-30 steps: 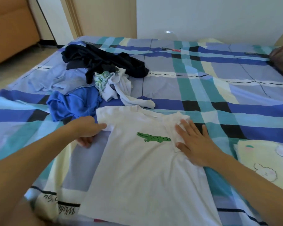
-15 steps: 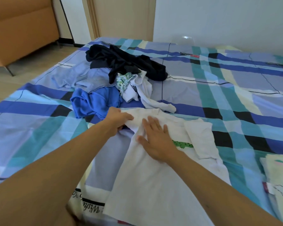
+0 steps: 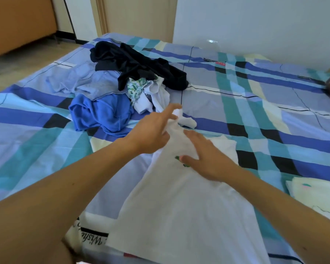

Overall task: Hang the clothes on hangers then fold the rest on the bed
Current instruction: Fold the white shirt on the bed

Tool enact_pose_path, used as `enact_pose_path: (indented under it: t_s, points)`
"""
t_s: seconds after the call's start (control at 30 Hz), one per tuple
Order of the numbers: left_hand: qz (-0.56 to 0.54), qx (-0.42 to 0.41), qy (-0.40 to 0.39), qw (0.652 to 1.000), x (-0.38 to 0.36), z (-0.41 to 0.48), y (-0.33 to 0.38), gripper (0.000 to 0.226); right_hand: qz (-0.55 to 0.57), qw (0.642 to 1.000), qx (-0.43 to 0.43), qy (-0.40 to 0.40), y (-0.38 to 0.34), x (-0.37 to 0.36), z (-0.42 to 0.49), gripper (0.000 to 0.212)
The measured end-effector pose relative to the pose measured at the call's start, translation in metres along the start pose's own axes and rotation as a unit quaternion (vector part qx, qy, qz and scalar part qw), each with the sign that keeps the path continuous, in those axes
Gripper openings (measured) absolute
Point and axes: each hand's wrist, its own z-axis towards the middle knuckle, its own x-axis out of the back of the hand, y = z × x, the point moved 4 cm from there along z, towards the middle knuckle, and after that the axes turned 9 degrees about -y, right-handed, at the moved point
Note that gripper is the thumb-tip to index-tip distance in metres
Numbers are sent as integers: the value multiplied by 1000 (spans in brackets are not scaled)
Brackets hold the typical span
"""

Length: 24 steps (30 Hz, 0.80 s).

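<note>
Bed (image 3: 255,103), blue-teal plaid sheet, fills view. White T-shirt (image 3: 179,206) lies on near middle of bed, hem toward near edge, right side folded inward. Loose heap just beyond it, far left: black garment (image 3: 133,63), pale blue shirt (image 3: 88,80), bright blue top (image 3: 101,113), small floral piece (image 3: 137,88). Pale yellow garment (image 3: 316,195) flat at right edge. Left hand (image 3: 151,134) raised at shirt's far left corner, apparently pinching white cloth; fingers blurred. Right hand (image 3: 208,161) flat on chest, fingers straight, covering most of green crocodile print (image 3: 177,158).

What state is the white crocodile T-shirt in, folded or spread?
Half-folded: the white T-shirt has one sleeve tucked in; the left hand holds the other shoulder raised.
</note>
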Motion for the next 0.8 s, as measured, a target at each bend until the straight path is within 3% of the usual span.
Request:
enact_pose_path:
  t_s: [0.1, 0.2, 0.27, 0.33, 0.4, 0.47, 0.53, 0.57, 0.63, 0.7, 0.73, 0.8]
  points:
    - [-12, -52, -136, 989, -24, -3, 18, 87, 30, 998, -7, 52, 36, 20, -15, 73]
    - [1, -40, -148, 988, -36, -2, 18, 71, -14, 997, -51, 63, 81, 20, -24, 74]
    - [80, -36, -125, 988, -40, 1, 12, 62, -80, 993, -82, 13, 109, 7, -25, 78]
    - [158, -17, -202, 966, -55, 0, 1, 65, -130, 984, -110, -60, 129, -8, -21, 78]
    - [173, 24, -298, 939, -71, -3, -13, 68, -115, 984, -117, -68, 134, -11, -16, 73]
    - [110, 44, -255, 960, -70, 0, -13, 64, -31, 993, -112, 9, 128, 1, -9, 69]
    - [28, 87, -89, 992, -57, 9, -11, 47, 90, 982, -127, 108, 130, 18, -4, 72]
    - [-4, 125, -18, 992, -51, 13, -14, 47, 149, 969, -146, 133, 133, 25, -1, 80]
    - [-126, 231, 18, 964, -48, 18, -26, 67, 274, 934, -188, 133, 141, 31, 3, 95]
    - [-302, 314, 3, 900, -53, 19, -36, 86, 395, 889, -206, 110, 147, 32, 5, 93]
    - [-363, 329, -1, 872, -54, 21, -40, 84, 443, 868, -201, 97, 147, 32, 5, 82]
    - [-420, 322, -19, 848, -52, 24, -38, 52, 502, 845, -172, 69, 142, 34, 3, 47]
